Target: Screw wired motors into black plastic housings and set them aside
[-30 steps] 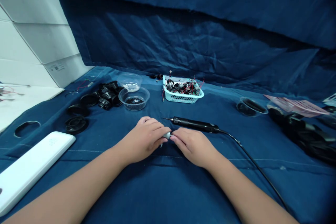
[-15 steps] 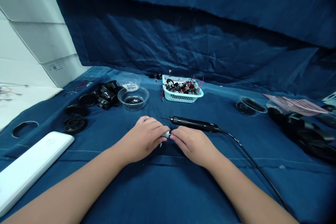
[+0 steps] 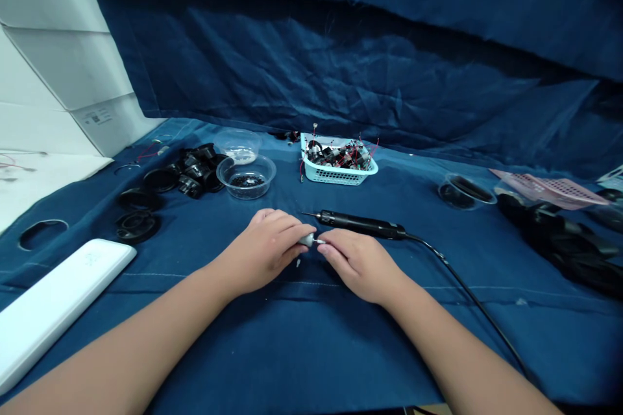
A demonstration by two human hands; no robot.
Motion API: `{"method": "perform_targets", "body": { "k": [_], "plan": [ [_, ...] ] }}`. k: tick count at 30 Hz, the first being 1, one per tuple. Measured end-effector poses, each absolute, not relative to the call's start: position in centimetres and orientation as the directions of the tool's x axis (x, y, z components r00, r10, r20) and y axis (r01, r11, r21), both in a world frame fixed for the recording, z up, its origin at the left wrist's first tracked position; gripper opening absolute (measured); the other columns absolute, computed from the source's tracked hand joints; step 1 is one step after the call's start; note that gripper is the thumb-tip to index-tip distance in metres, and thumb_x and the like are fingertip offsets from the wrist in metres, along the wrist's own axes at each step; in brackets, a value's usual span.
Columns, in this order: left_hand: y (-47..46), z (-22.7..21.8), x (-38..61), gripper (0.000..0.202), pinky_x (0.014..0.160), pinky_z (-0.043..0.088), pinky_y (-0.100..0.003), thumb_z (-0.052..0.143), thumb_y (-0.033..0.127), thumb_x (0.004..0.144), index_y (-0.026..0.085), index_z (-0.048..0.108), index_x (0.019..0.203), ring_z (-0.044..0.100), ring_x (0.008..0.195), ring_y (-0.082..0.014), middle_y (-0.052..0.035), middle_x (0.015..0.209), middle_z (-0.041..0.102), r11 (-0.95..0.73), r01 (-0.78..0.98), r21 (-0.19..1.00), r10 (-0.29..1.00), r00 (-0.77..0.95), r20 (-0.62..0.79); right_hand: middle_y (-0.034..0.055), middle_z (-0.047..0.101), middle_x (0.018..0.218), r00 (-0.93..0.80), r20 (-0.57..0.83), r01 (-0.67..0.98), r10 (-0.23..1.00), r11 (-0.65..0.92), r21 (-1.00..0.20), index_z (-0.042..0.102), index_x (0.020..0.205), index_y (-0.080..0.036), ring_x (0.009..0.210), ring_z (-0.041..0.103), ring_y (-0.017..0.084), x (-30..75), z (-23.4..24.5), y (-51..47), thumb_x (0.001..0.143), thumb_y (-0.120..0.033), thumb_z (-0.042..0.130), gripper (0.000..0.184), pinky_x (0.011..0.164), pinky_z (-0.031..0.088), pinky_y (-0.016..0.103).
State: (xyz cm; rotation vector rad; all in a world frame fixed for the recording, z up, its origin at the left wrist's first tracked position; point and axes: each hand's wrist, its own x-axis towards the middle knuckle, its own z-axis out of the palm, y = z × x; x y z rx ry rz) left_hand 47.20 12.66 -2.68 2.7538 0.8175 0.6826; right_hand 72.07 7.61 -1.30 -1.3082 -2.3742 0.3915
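Wrapped in my left hand is a small silver-grey cylinder, a small motor by its look, mostly hidden by the fingers. A thin shaft sticks out of its right end. My right hand pinches a tiny pale piece at the tip of that shaft between thumb and forefinger; its kind is too small to make out. Below the left fingers shows a small white bit. Just beyond the right hand lies a black electric screwdriver, its bit pointing left and its cord running to the lower right.
A light-blue basket holds wired motor parts. Clear plastic bowls stand left of it, one with small dark pieces. Black housings and a white power bank-like slab lie left. A pink basket and black parts are right.
The tiny pale piece and the shaft between my hands show more now, as my right fingers sit slightly farther from the motor. The view has shifted a little.
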Motion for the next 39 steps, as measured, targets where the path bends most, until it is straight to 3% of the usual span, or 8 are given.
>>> {"method": "perform_targets", "body": {
  "k": [3, 8, 15, 22, 28, 32, 35, 39],
  "plan": [
    [12.7, -2.5, 47.1, 0.031, 0.101, 0.039, -0.041, 0.046, 0.037, 0.112, 0.027, 0.056, 0.14, 0.061, 0.115, -0.022, -0.0048, 0.123, 0.071, -0.819, 0.481, 0.313, 0.572, 0.726, 0.382, 0.0065, 0.074, 0.118, -0.45, 0.248, 0.753, 0.858, 0.513, -0.411, 0.065, 0.127, -0.022, 0.102, 0.07, 0.021, 72.3, -1.4, 7.8, 0.111, -0.041, 0.049, 0.03, 0.087, 0.052, 0.035],
    [12.6, -2.2, 47.1, 0.034, 0.1, 0.04, -0.041, 0.042, 0.039, 0.112, 0.025, 0.058, 0.139, 0.061, 0.111, -0.0225, -0.0067, 0.12, 0.071, -0.813, 0.492, 0.31, 0.58, 0.725, 0.37, 0.0075, 0.074, 0.108, -0.478, 0.229, 0.791, 0.848, 0.529, -0.308, 0.065, 0.119, -0.02, 0.094, 0.069, 0.022, 72.3, -1.6, 8.0, 0.114, -0.041, 0.04, 0.033, 0.081, 0.052, 0.036],
    [12.6, -2.2, 47.2, 0.034, 0.1, 0.038, -0.04, 0.041, 0.042, 0.113, 0.024, 0.058, 0.137, 0.061, 0.106, -0.0216, -0.0047, 0.111, 0.07, -0.827, 0.478, 0.297, 0.559, 0.76, 0.332, 0.0068, 0.071, 0.102, -0.501, 0.244, 0.794, 0.831, 0.553, -0.252, 0.066, 0.117, -0.021, 0.088, 0.066, 0.02, 72.4, -1.2, 7.8, 0.115, -0.039, 0.035, 0.036, 0.076, 0.047, 0.033],
    [12.6, -2.5, 47.2, 0.032, 0.101, 0.039, -0.04, 0.046, 0.04, 0.111, 0.027, 0.062, 0.136, 0.062, 0.108, -0.0213, -0.0056, 0.117, 0.071, -0.846, 0.473, 0.247, 0.534, 0.758, 0.375, 0.0047, 0.075, 0.11, -0.499, 0.211, 0.732, 0.84, 0.539, -0.416, 0.068, 0.111, -0.021, 0.095, 0.068, 0.018, 72.2, -1.7, 7.8, 0.113, -0.032, 0.043, 0.028, 0.084, 0.05, 0.031],
    [12.9, -2.3, 47.2, 0.028, 0.1, 0.04, -0.041, 0.06, 0.042, 0.106, 0.024, 0.064, 0.126, 0.064, 0.109, -0.0228, -0.0046, 0.113, 0.073, -0.816, 0.509, 0.273, 0.578, 0.724, 0.376, 0.0036, 0.074, 0.101, -0.466, 0.191, 0.727, 0.864, 0.497, -0.474, 0.072, 0.106, -0.02, 0.089, 0.067, 0.018, 72.1, -1.3, 7.8, 0.109, -0.028, 0.049, 0.025, 0.08, 0.05, 0.032],
    [13.0, -2.1, 47.2, 0.018, 0.104, 0.038, -0.045, 0.068, 0.036, 0.101, 0.025, 0.066, 0.116, 0.064, 0.109, -0.0222, -0.0014, 0.109, 0.075, -0.85, 0.497, 0.175, 0.519, 0.732, 0.441, 0.0087, 0.071, 0.11, -0.441, 0.319, 0.725, 0.839, 0.542, -0.425, 0.072, 0.122, -0.019, 0.102, 0.065, 0.024, 71.8, -1.1, 7.7, 0.102, -0.034, 0.063, 0.026, 0.091, 0.052, 0.039],
    [12.6, -1.8, 47.3, 0.016, 0.114, 0.031, -0.051, 0.063, 0.023, 0.102, 0.028, 0.068, 0.117, 0.063, 0.111, -0.021, 0.0006, 0.111, 0.076, -0.893, 0.448, 0.047, 0.41, 0.766, 0.494, 0.0082, 0.067, 0.101, -0.464, 0.329, 0.716, 0.823, 0.567, -0.407, 0.075, 0.115, -0.018, 0.096, 0.06, 0.024, 71.4, -1.3, 7.5, 0.097, -0.043, 0.072, 0.03, 0.086, 0.051, 0.04],
    [11.5, -1.4, 47.6, 0.017, 0.119, 0.026, -0.057, 0.058, 0.018, 0.104, 0.03, 0.07, 0.11, 0.062, 0.114, -0.0208, 0.0018, 0.117, 0.075, -0.905, 0.422, -0.05, 0.326, 0.766, 0.554, 0.002, 0.059, 0.087, -0.432, 0.278, 0.688, 0.858, 0.512, -0.514, 0.077, 0.101, -0.021, 0.083, 0.057, 0.017, 70.9, -1.6, 7.3, 0.098, -0.024, 0.07, 0.008, 0.074, 0.048, 0.033]
  ]
}}
